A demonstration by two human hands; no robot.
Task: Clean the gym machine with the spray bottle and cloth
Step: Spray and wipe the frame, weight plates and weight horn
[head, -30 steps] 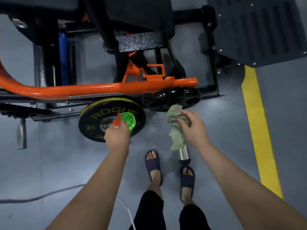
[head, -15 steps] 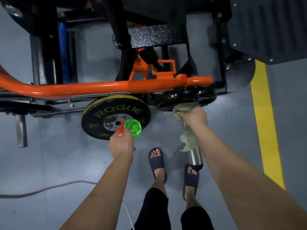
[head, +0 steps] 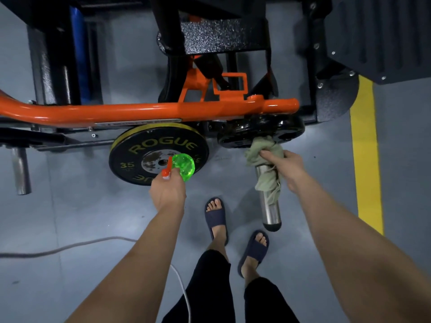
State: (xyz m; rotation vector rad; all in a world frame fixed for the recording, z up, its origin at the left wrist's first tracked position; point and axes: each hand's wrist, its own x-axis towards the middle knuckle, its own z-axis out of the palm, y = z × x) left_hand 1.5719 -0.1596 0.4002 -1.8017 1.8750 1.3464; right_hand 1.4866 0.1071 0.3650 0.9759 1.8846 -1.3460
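Cloth (head: 263,155) in right hand (head: 283,165) around steel sleeve (head: 270,210), spray bottle (head: 184,167) in left hand (head: 168,193)

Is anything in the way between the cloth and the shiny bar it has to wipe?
Nothing visible. The right hand grips the cloth straight around the shiny bar, beside the black plate. The left hand holds the spray bottle apart.

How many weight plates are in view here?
2. A black round plate with yellow ROGUE lettering stands left, behind the green spray bottle; a glossy black round plate sits right, below the orange steel bar. Others may be hidden.
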